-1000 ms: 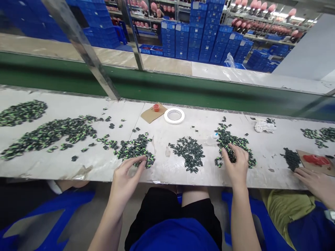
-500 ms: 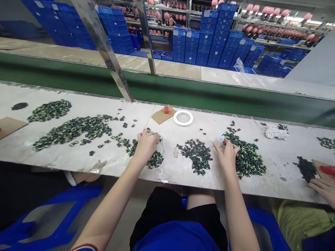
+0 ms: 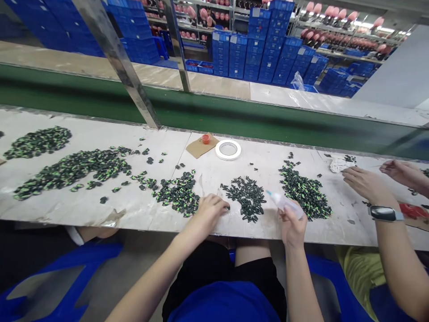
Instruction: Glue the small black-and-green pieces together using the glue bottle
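My right hand is wrapped round a small, pale squeeze bottle with a blue tip. The bottle is tilted, its tip pointing left above the table. My left hand is low over the table, fingers pinched at a small black piece. Between the hands lies a loose pile of small, black, rod-like pieces. Left of my left hand is a pile of black-and-green pieces. A larger black-and-green pile lies just beyond the bottle on the right.
A roll of white tape lies beside a piece of cardboard bearing a small red cup. More black-and-green pieces spread leftward. At right, a co-worker's hands reach over the table near a crumpled white cloth.
My left hand has moved right and nearer, off the left pile. My right hand has come nearer, with the bottle now raised and tilted. The co-worker's hands have reached farther in.
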Demonstrator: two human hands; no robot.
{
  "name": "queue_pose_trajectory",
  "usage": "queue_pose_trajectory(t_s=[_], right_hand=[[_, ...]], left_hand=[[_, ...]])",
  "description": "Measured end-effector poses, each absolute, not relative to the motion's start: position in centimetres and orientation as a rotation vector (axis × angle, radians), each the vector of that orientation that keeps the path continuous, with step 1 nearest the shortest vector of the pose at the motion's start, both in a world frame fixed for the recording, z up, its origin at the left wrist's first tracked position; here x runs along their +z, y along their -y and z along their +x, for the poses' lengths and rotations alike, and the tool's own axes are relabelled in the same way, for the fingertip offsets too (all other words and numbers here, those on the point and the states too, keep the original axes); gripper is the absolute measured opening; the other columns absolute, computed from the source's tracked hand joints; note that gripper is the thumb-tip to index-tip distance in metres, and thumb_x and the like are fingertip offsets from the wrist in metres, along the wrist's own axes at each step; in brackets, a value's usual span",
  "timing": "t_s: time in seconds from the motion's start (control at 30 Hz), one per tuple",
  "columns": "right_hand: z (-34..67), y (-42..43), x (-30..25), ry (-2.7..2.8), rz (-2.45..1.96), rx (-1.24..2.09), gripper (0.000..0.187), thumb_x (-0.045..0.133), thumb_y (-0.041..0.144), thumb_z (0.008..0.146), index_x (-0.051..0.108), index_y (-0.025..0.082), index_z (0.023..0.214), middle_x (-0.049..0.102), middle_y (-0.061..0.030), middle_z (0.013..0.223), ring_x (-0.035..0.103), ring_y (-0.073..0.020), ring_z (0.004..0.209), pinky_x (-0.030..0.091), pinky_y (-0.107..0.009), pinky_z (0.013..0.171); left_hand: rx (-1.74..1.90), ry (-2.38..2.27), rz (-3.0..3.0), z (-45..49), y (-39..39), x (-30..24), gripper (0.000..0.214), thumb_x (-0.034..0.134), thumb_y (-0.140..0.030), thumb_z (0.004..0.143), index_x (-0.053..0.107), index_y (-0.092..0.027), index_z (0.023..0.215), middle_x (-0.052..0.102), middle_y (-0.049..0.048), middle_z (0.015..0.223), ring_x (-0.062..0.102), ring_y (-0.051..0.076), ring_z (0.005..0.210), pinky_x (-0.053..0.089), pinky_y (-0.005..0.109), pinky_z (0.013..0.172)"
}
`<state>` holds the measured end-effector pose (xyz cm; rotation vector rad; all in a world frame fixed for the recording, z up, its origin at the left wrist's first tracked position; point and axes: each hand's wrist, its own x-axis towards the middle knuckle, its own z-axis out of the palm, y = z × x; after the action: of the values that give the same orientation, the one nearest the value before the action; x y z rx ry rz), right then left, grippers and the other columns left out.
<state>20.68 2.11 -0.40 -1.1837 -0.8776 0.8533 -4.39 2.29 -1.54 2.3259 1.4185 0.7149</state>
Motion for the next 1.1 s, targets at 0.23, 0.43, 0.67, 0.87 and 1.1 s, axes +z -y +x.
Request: queue_pose_trajectory(t_s=[0.23,0.43,0.67,0.87,1.1], right_hand=[[18.6,-0.4,-1.6,0.816,-1.322,0.772,0.036,0.073,0.049,0.067,0.058,0.016,0.062,0.056,0.0010,0.053,0.048,-0.0111,0.045,0.036,-0.022,0.041],[16.0,0.7,-1.7,1.020,-1.462,0.579,0.034,0.071,0.046,0.071,0.060,0.016,0.061,0.059,0.0001,0.051,0.053,-0.0144,0.047,0.042,-0.025,0.045],[15.1,0.6,-2.4,1.149,-1.515,0.490,0.033,0.067,0.045,0.077,0.061,0.015,0.063,0.062,-0.0017,0.053,0.056,-0.0152,0.049,0.045,-0.025,0.049],[15.1,0.6,-2.6,1.144,-1.541,0.520,0.035,0.066,0.047,0.078,0.062,0.015,0.065,0.061,-0.0005,0.053,0.054,-0.0145,0.050,0.044,-0.025,0.050],[15.0,0.6,-2.8,1.144,-1.531,0.524,0.033,0.067,0.046,0.078,0.063,0.015,0.066,0.061,-0.0007,0.054,0.054,-0.0145,0.050,0.044,-0.025,0.051]], left_hand=[[1.084,-1.385,2.154,-1.8,0.3,-3.9,0.023,0.053,-0.016,0.091,0.069,-0.024,0.106,0.070,0.0063,0.092,0.061,0.022,0.092,0.050,0.036,0.078],[1.267,-1.340,1.822,-1.7,0.3,-4.1,0.039,0.062,-0.017,0.086,0.060,-0.026,0.124,0.074,0.0030,0.091,0.070,0.018,0.087,0.056,0.033,0.083],[1.315,-1.409,1.785,-1.6,0.5,-4.4,0.028,0.065,-0.023,0.085,0.065,-0.023,0.113,0.077,0.0039,0.088,0.073,0.020,0.086,0.059,0.036,0.083],[1.312,-1.436,1.785,-1.5,0.5,-4.4,0.024,0.065,-0.025,0.086,0.067,-0.021,0.109,0.078,0.0047,0.086,0.073,0.021,0.085,0.059,0.037,0.083],[1.292,-1.442,1.762,-1.5,0.5,-4.2,0.023,0.066,-0.025,0.085,0.068,-0.022,0.108,0.078,0.0046,0.087,0.073,0.022,0.088,0.059,0.038,0.083]])
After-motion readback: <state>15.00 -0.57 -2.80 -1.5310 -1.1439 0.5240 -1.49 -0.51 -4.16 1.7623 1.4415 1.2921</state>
